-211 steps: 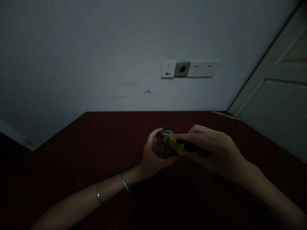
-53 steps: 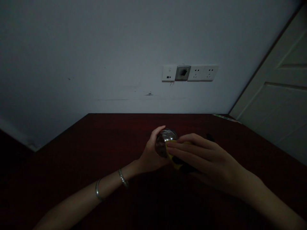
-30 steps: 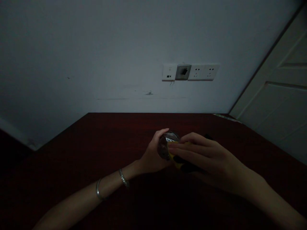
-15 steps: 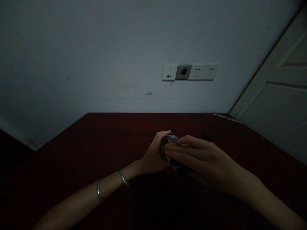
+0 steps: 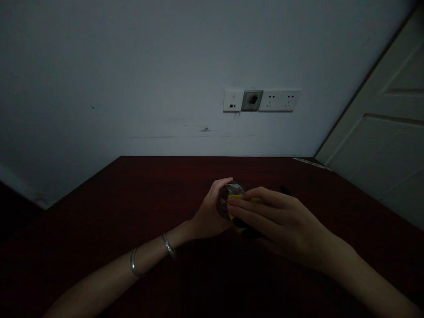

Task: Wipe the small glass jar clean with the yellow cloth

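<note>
"What's around?"
"A dark red tabletop (image 5: 159,185) against a pale, scuffed wall (image 5: 132,66)."
"And the grip?"
"The left hand (image 5: 209,216) clasps a round, shiny, glassy object (image 5: 234,189); the right hand (image 5: 281,216) pinches a yellow-and-black piece (image 5: 239,223), perhaps cloth, over its right side."

There were two hands (image 5: 212,214) (image 5: 281,218) — one left, one right — two silvery bracelets (image 5: 169,246) (image 5: 133,261), one round glassy container (image 5: 232,189), one yellow-and-black item (image 5: 239,223), one dark red tabletop (image 5: 165,187), one pale door (image 5: 391,137), and four wall plates (image 5: 232,97), three white and one grey.
</note>
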Demonstrator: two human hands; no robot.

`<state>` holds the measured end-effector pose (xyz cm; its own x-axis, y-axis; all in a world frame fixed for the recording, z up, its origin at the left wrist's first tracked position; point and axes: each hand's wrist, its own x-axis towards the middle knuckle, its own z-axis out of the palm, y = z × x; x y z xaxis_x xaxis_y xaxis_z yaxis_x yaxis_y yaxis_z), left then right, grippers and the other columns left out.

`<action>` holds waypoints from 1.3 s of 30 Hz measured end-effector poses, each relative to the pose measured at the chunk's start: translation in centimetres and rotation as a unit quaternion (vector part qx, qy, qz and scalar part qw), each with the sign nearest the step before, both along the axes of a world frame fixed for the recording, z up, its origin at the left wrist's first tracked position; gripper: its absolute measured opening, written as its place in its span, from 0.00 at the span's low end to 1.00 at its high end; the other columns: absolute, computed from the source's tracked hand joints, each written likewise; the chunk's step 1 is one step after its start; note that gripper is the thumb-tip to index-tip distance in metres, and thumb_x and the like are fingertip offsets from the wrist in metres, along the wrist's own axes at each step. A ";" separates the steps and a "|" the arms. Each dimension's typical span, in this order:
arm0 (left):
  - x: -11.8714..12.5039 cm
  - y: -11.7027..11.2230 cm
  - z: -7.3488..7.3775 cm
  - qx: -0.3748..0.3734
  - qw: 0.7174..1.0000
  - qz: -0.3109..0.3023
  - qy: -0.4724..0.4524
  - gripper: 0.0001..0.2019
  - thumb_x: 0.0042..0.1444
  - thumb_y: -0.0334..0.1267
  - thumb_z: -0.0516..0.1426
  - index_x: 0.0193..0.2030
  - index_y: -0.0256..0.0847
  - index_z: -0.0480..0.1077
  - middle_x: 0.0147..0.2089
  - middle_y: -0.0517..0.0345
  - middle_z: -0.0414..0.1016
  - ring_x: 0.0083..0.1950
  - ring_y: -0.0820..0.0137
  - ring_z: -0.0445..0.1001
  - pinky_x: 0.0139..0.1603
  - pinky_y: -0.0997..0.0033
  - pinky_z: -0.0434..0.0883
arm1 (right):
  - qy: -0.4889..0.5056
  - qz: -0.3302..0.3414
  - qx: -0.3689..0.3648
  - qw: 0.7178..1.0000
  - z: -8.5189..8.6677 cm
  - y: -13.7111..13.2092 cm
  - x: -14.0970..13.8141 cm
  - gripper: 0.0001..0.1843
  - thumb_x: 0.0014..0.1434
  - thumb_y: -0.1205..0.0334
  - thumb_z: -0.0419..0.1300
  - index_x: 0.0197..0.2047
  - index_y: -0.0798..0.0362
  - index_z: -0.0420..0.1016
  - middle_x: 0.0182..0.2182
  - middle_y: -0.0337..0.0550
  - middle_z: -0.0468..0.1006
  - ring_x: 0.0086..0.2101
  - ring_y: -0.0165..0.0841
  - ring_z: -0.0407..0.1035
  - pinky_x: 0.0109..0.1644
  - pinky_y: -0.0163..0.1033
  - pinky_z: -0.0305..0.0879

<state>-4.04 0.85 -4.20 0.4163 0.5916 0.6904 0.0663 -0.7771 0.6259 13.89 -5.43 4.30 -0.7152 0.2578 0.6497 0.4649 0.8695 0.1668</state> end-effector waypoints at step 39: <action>-0.8 -0.5 0.6 -0.237 0.945 -0.178 -0.135 0.49 0.30 0.35 0.73 0.60 0.44 0.54 0.54 0.48 0.68 0.51 0.57 0.72 0.49 0.58 0.74 | 0.164 -0.048 -0.141 0.975 -0.6 0.7 1.2 0.18 0.57 0.68 0.60 0.52 0.52 0.73 0.38 0.46 0.76 0.37 0.32 0.73 0.38 0.35 0.73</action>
